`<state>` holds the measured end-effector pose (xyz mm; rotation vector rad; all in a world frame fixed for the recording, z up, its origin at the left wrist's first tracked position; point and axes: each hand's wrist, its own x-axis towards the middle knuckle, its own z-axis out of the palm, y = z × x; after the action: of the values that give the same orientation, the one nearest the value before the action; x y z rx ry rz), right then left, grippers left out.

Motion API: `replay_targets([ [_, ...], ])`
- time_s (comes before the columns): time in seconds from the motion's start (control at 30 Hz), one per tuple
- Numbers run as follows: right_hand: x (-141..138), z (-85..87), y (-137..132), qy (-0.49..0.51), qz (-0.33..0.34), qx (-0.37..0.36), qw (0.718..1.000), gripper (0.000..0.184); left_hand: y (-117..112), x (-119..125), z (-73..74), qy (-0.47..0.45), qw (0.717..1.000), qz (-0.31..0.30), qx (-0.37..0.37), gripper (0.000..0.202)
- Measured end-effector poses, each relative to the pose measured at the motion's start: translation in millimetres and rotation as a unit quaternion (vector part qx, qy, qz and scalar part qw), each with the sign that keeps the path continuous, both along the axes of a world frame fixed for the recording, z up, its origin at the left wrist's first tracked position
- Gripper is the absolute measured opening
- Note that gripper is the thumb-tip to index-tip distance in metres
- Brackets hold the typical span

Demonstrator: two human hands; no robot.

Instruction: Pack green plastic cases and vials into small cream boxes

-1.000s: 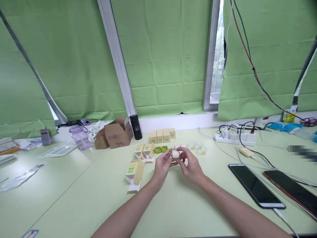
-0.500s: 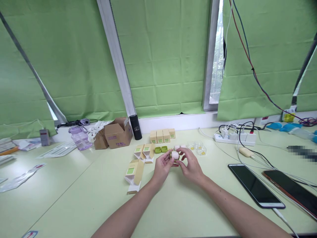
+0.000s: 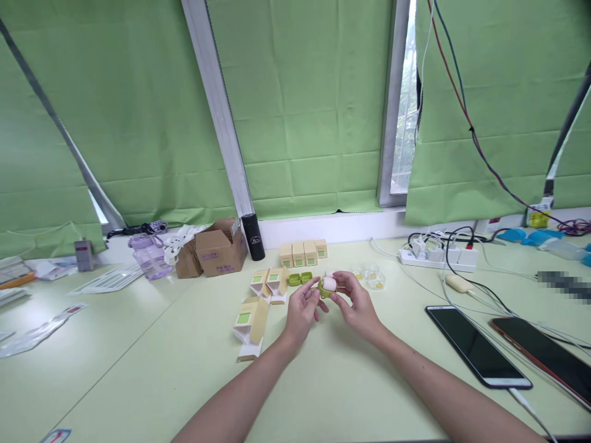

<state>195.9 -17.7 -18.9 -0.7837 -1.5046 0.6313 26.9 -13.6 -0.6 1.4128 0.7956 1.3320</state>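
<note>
Our left hand grips the left side of a small olive-green case held above the tabletop, its rounded pale pink insert exposed on top, while our right hand closes on the right side. We judge the case light and stiff, perhaps slippery, best held by its green walls.

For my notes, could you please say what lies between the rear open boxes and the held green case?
Two small green cups, then the left hand (head view).
</note>
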Motion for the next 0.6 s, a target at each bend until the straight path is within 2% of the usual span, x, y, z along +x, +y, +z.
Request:
replay_targets([
  [0.1, -0.1, 2.6, 2.1, 0.062, 0.024, -0.039, 0.997, 0.039, 6.7, -3.2, -2.6, 0.026, 0.997, 0.065, 0.017, 0.048],
  [0.2, -0.7, 6.2, 3.3, 0.121, 0.053, -0.085, 0.988, 0.043, 12.1, -7.2, -4.6, 0.065, 0.990, 0.109, 0.064, 0.035],
  [0.3, -1.6, 9.1, 3.4, 0.152, 0.064, -0.116, 0.979, 0.046, 12.1, -10.3, -4.9, 0.128, 0.972, 0.140, 0.140, 0.039],
  [0.4, -2.4, 10.1, 3.4, 0.165, 0.068, -0.137, 0.974, 0.049, 8.0, -12.0, -4.0, 0.203, 0.935, 0.164, 0.240, 0.049],
  [0.5, -3.6, 10.4, 3.5, 0.180, 0.075, -0.159, 0.968, 0.053, 4.1, -13.1, -3.6, 0.282, 0.883, 0.164, 0.339, 0.053],
  [0.6, -5.3, 11.4, 2.7, 0.195, 0.088, -0.178, 0.961, 0.056, 3.4, -14.2, -4.3, 0.329, 0.842, 0.168, 0.393, 0.054],
])
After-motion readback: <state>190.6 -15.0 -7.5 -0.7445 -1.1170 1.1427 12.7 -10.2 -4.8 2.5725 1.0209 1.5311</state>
